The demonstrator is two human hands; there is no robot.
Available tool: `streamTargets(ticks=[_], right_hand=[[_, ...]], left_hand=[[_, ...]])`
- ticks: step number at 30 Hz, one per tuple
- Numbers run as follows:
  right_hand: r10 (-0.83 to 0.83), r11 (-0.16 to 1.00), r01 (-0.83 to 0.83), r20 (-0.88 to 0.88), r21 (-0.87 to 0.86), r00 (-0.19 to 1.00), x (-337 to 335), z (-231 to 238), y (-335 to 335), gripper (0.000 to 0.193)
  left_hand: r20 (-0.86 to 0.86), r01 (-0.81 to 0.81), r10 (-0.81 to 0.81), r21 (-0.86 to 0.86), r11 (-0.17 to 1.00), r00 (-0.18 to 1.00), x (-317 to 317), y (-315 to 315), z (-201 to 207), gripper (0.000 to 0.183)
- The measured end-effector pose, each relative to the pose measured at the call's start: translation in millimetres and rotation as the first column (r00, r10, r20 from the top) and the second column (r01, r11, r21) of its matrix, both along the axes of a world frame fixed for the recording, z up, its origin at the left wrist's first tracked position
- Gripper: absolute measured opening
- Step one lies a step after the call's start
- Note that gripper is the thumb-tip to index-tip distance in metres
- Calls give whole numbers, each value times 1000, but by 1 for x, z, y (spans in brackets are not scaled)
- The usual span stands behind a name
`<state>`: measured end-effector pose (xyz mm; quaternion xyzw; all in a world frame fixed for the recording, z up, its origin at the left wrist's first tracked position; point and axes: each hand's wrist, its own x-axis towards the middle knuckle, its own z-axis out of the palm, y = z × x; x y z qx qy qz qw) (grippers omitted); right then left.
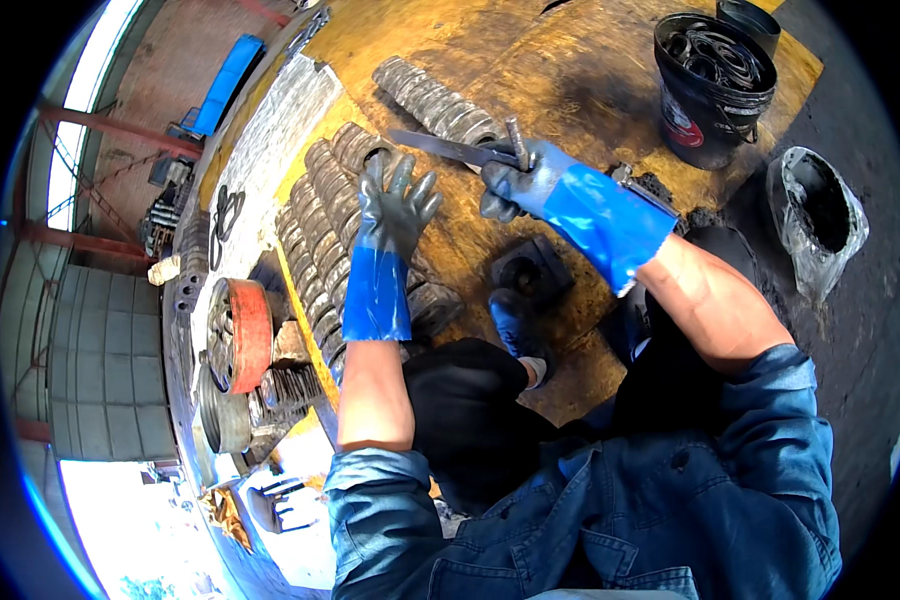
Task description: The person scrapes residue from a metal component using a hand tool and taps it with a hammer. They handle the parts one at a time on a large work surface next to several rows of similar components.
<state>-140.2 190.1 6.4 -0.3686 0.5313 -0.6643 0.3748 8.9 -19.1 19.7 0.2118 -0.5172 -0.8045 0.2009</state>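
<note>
My left hand [395, 215], in a dark-palmed glove with a blue cuff, is held up with its fingers spread and nothing in it. Beside and beneath it run rows of greasy, ribbed metal cylinders [315, 235] laid end to end. My right hand [530, 185], gloved the same way, is closed on a knife [440, 146] whose long flat blade points left toward my left fingertips. A short ridged rod [516, 140] stands up at that fist; whether I grip it too is unclear. Another row of cylinders [430, 100] lies just beyond the blade.
A black bucket [685, 125] with dark coiled rings stands at the far right, a plastic-lined container [850, 225] nearer. Close to my shoes is a black block [530, 268] with a round hole. An orange-red round tub [255, 335] stands left, on the oil-stained yellow surface's far side.
</note>
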Motion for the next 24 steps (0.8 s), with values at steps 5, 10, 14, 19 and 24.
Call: streamTargets(ticks=[5, 10, 14, 19, 24], right_hand=[[145, 988, -136, -171, 67, 975, -1, 26, 19, 22], [175, 977, -134, -263, 169, 949, -2, 37, 25, 25], [144, 969, -89, -234, 231, 962, -14, 40, 23, 28], [53, 979, -3, -238, 205, 970, -41, 27, 22, 26], [103, 990, -70, -291, 119, 951, -35, 33, 38, 18]], left_hand=[[27, -75, 74, 26, 997, 997, 7, -6, 8, 72], [42, 12, -12, 10, 1000, 999, 11, -28, -4, 71], [-6, 63, -63, 2, 998, 998, 13, -21, -9, 72], [-3, 68, -68, -32, 997, 998, 9, -6, 4, 76], [28, 21, -20, -34, 999, 999, 10, -14, -3, 76]])
